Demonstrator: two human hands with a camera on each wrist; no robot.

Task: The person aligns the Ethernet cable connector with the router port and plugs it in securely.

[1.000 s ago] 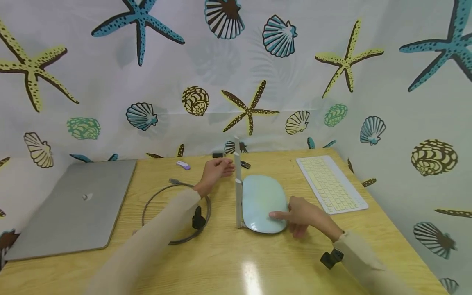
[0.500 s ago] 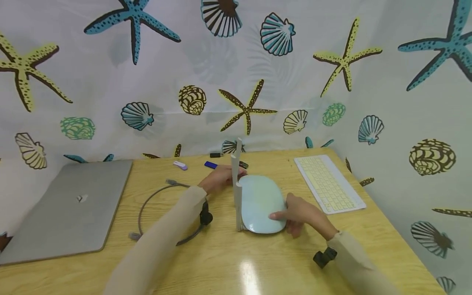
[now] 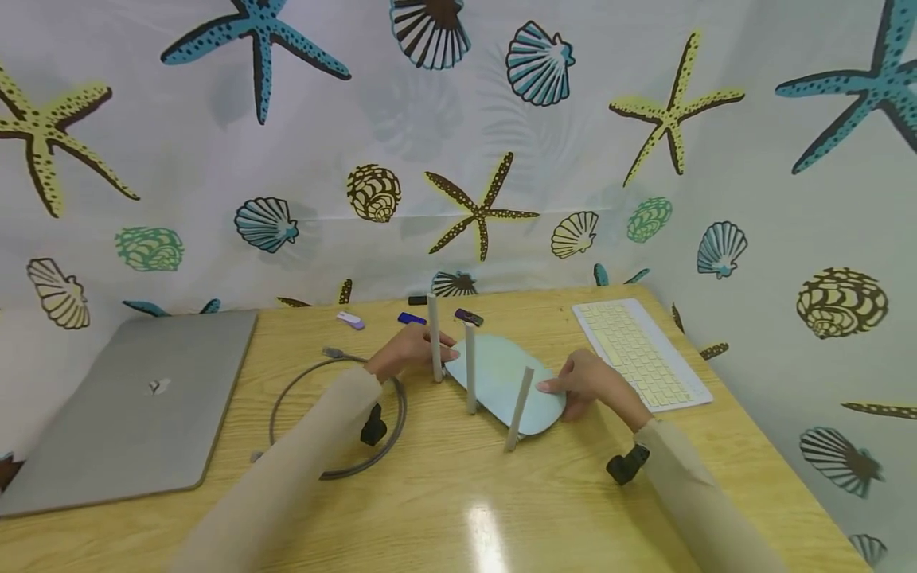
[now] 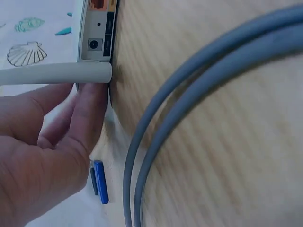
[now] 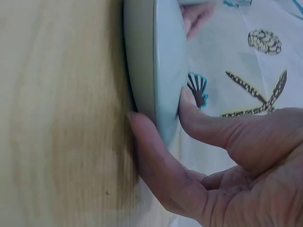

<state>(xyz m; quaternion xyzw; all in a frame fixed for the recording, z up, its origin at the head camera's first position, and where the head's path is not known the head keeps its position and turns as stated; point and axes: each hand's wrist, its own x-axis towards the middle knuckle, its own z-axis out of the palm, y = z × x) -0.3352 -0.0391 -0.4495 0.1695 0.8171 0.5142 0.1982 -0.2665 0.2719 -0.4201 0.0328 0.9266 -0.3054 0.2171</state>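
Pale blue plastic sits mid-bench in my head view: the router (image 3: 501, 378) lies flat on the wooden bench (image 3: 444, 509) with three grey antennas (image 3: 470, 368) standing up from its left and near edges. My left hand (image 3: 411, 350) is at the router's far left corner by the rearmost antenna, and my right hand (image 3: 591, 382) grips the router's right edge. A coiled grey cable (image 3: 337, 418) lies left of the router, a closed laptop (image 3: 136, 398) at the bench's left edge, a keyboard (image 3: 641, 354) at its right edge, and small USB sticks (image 3: 411, 318) along the far edge.

From the left wrist, I see my left hand (image 4: 45, 151) with curled fingers (image 4: 90, 111) pinching an antenna (image 4: 57, 73) at its base, beside the router's port panel (image 4: 97, 28); the cable (image 4: 189, 99) runs just beside.

From the right wrist, my right hand (image 5: 222, 161) pinches the router's rim (image 5: 156, 61), thumb on top and a finger beneath against the bench.
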